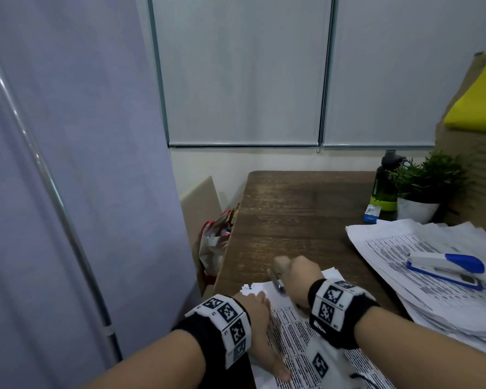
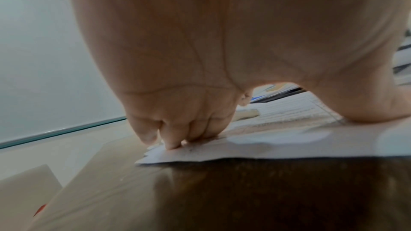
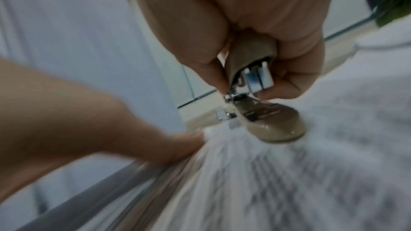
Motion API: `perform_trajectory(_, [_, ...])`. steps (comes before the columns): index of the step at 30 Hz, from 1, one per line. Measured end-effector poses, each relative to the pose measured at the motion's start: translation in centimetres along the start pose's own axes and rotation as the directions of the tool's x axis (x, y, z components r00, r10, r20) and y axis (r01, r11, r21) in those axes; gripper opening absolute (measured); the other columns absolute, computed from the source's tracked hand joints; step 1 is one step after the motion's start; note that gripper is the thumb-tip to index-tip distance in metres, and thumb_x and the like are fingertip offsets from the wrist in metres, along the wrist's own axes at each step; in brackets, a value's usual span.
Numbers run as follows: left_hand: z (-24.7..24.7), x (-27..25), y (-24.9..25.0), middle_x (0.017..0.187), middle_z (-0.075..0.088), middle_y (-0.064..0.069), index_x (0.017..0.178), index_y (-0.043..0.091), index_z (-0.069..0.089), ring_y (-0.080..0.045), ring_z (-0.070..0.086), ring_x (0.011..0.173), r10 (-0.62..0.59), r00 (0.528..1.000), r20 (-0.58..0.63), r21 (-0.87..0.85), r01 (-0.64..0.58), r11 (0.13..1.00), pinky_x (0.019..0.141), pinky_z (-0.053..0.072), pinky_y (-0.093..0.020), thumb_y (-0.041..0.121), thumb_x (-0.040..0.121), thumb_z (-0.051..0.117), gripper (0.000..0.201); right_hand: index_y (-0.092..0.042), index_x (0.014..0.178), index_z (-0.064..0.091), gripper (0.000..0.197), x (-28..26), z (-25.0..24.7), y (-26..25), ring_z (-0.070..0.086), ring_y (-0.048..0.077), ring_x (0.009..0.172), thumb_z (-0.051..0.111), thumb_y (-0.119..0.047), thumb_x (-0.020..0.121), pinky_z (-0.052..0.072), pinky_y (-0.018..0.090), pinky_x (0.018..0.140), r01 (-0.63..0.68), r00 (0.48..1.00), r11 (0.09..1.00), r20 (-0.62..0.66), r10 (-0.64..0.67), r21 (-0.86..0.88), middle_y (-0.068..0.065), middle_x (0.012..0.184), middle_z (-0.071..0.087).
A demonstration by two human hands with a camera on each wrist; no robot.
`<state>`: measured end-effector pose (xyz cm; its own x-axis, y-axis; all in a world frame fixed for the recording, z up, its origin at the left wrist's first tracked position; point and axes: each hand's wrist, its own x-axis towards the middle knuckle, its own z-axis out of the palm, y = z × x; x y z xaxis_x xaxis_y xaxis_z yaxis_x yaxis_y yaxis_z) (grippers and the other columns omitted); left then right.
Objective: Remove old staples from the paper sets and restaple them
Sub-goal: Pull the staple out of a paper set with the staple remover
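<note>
paper set (image 1: 289, 329): white printed sheets, ragged corner, flat on wood counter (image 1: 292, 214)
left hand (image 1: 257, 313): fingers pressing it
right hand (image 1: 302, 279): clamped on beige staple remover (image 3: 264, 111)

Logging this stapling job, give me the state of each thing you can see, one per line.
Paper set: flat on table, corner pinned by left hand.
Beige stapler: open, held in right hand over that corner.
Blue stapler: closed, lying on paper pile.
Bottle: upright, capped.

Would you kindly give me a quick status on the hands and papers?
Left hand pressing paper set flat. Right hand gripping beige stapler at its corner. Blue stapler idle on side stack.
</note>
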<state>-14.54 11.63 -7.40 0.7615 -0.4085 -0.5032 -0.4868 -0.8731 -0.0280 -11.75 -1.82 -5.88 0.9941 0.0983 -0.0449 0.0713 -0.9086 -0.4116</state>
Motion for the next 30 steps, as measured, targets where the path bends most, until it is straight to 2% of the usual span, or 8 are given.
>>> perform_trajectory(4, [-0.2, 0.6, -0.5, 0.155, 0.03, -0.015, 0.148, 0.002, 0.027, -0.032, 0.041, 0.135, -0.001, 1.0, 0.005, 0.035, 0.0, 0.999, 0.111, 0.037, -0.05, 0.085, 0.063, 0.061, 0.123, -0.021, 0.071, 0.061, 0.038, -0.6, -3.1, 3.1, 0.067, 0.02, 0.077, 0.043, -0.044, 0.095, 0.055, 0.031, 0.077, -0.018, 0.999, 0.994, 0.035, 0.014, 0.105, 0.004, 0.084, 0.07])
perform_trajectory(6, [-1.3, 0.8, -0.8, 0.127, 0.06, -0.015, 0.129, 0.001, 0.051, -0.03, 0.061, 0.106, 0.003, 1.0, 0.016, 0.022, -0.004, 1.0, 0.094, 0.051, -0.044, 0.089, 0.058, 0.059, 0.113, -0.019, 0.061, 0.059, 0.051, -1.4, -3.8, 4.9, 0.06, 0.013, 0.057, 0.046, -0.063, 0.084, 0.051, 0.027, 0.064, -0.012, 0.997, 0.989, 0.072, 0.001, 0.148, -0.003, 0.062, 0.064])
perform_trajectory(8, [-2.4, 1.2, -0.8, 0.106, 0.067, -0.01, 0.114, 0.006, 0.06, -0.025, 0.063, 0.087, 0.001, 0.999, -0.043, 0.038, 0.0, 0.999, 0.082, 0.055, -0.04, 0.089, 0.058, 0.059, 0.1, -0.02, 0.06, 0.055, 0.05, -2.2, -3.6, 6.3, 0.052, 0.011, 0.053, 0.043, -0.067, 0.069, 0.045, 0.025, 0.06, 0.006, 0.995, 0.994, 0.1, -0.018, 0.112, -0.006, 0.057, 0.054])
perform_trajectory(12, [-2.7, 2.3, -0.2, 0.143, 0.047, -0.009, 0.14, 0.011, 0.039, -0.031, 0.054, 0.119, 0.075, 0.991, -0.107, 0.18, -0.055, 0.982, 0.102, 0.045, -0.05, 0.091, 0.057, 0.057, 0.117, -0.017, 0.064, 0.051, 0.025, -2.7, -2.5, 7.4, 0.057, 0.014, 0.071, 0.05, -0.037, 0.08, 0.044, 0.022, 0.066, 0.006, 0.989, 1.0, 0.146, -0.005, -0.008, -0.004, 0.068, 0.055])
perform_trajectory(18, [-1.9, 2.6, 0.1, 0.131, 0.055, -0.012, 0.147, 0.008, 0.03, -0.028, 0.055, 0.115, 0.075, 0.996, -0.044, 0.046, -0.073, 0.996, 0.101, 0.048, -0.043, 0.077, 0.065, 0.07, 0.114, -0.019, 0.069, 0.044, 0.023, -2.3, -1.6, 5.8, 0.056, 0.022, 0.088, 0.045, -0.019, 0.092, 0.043, 0.024, 0.072, 0.009, 0.993, 0.996, 0.117, 0.001, -0.089, 0.002, 0.087, 0.055])
perform_trajectory(21, [-1.6, 2.8, -0.1, 0.139, 0.049, -0.01, 0.147, 0.011, 0.029, -0.028, 0.052, 0.12, 0.078, 0.996, -0.035, 0.024, -0.077, 0.997, 0.104, 0.046, -0.043, 0.077, 0.064, 0.07, 0.114, -0.022, 0.062, 0.03, 0.036, -2.2, -1.3, 4.5, 0.052, 0.024, 0.085, 0.039, -0.007, 0.094, 0.047, 0.028, 0.076, 0.059, 0.994, 0.987, 0.102, -0.044, -0.152, 0.006, 0.09, 0.048])
perform_trajectory(27, [-1.8, 3.3, -0.2, 0.149, 0.042, -0.009, 0.152, 0.016, 0.023, -0.029, 0.051, 0.123, 0.103, 0.995, 0.004, 0.084, -0.103, 0.991, 0.104, 0.046, -0.044, 0.08, 0.066, 0.066, 0.116, -0.019, 0.096, 0.045, 0.006, 0.1, -0.3, 2.7, 0.054, 0.025, 0.094, 0.04, -0.015, 0.097, 0.047, 0.031, 0.076, 0.033, 0.997, 0.986, 0.077, -0.021, -0.163, 0.01, 0.106, 0.056])
perform_trajectory(30, [-2.0, 3.3, -0.3, 0.158, 0.029, -0.008, 0.156, 0.016, 0.014, -0.03, 0.044, 0.133, 0.104, 0.994, 0.018, 0.064, -0.105, 0.992, 0.109, 0.042, -0.045, 0.077, 0.068, 0.066, 0.119, -0.008, 0.112, 0.059, 0.023, 1.7, -1.3, 2.7, 0.061, 0.025, 0.102, 0.05, -0.021, 0.096, 0.051, 0.03, 0.082, -0.142, 0.99, 0.99, 0.003, 0.141, 0.028, 0.01, 0.114, 0.063])
